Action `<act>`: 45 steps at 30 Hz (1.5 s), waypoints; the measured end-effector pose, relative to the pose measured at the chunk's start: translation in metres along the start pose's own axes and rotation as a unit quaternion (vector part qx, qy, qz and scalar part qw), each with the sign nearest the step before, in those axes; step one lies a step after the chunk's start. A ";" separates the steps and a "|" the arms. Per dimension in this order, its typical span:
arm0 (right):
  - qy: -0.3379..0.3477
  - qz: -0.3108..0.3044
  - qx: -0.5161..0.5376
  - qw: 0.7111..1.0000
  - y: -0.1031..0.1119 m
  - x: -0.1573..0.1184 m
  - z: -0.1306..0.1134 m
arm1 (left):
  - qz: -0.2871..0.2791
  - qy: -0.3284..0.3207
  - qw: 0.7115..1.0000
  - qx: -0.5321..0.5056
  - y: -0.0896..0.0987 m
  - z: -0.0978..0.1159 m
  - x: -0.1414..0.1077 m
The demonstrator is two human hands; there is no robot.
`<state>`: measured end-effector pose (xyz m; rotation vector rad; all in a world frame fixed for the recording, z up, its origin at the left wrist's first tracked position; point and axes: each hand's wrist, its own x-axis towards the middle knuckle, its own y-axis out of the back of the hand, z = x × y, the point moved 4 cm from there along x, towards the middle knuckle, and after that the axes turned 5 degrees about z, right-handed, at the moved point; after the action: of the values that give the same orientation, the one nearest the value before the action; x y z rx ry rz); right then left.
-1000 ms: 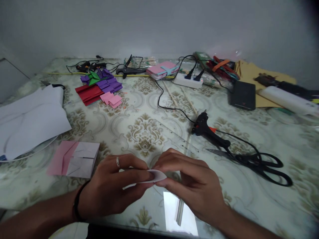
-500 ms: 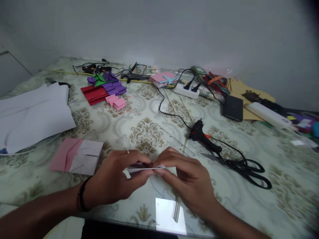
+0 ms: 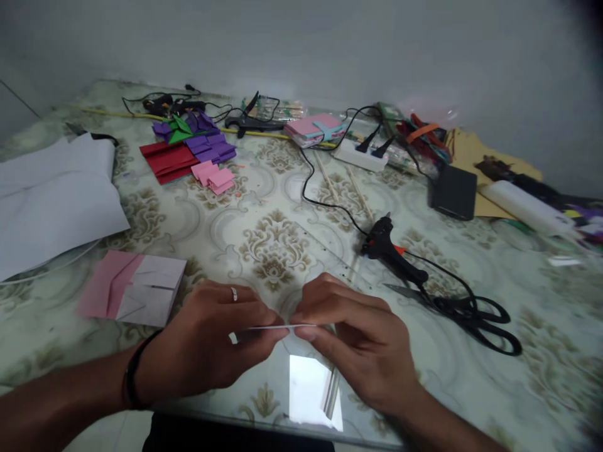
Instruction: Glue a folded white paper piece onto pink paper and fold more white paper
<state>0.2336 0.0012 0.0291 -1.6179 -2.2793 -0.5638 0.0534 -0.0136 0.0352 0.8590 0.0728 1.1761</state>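
Observation:
Between both hands, near the front of the table, is a thin piece of folded white paper (image 3: 293, 326), seen almost edge-on. My left hand (image 3: 214, 339), with a ring and a dark wristband, pinches its left part between thumb and fingers. The right part is pinched by my right hand (image 3: 358, 339), thumb below and fingers above. The two hands nearly touch at the fingertips. A folded pink and white paper piece (image 3: 153, 289) lies on the table left of my left hand.
A black glue gun (image 3: 391, 254) and black scissors (image 3: 464, 317) lie to the right. White sheets (image 3: 56, 201) are at the left. Folded red paper (image 3: 164, 162), pink paper (image 3: 213, 177) and a white power strip (image 3: 360, 156) sit farther back on the patterned table (image 3: 273, 245).
The folded paper's layers, slightly apart before, now look pressed flat between my fingers. The camera view has shifted a little, so the background items appear moved.

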 end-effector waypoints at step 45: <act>-0.120 0.046 -0.024 0.991 0.007 -0.005 0.012 | 0.054 -0.089 0.991 0.089 0.010 0.003 0.005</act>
<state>0.2417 0.0047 0.0168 -1.8949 -2.3556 -0.4244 0.0493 -0.0098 0.0454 1.1347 -0.0150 1.2003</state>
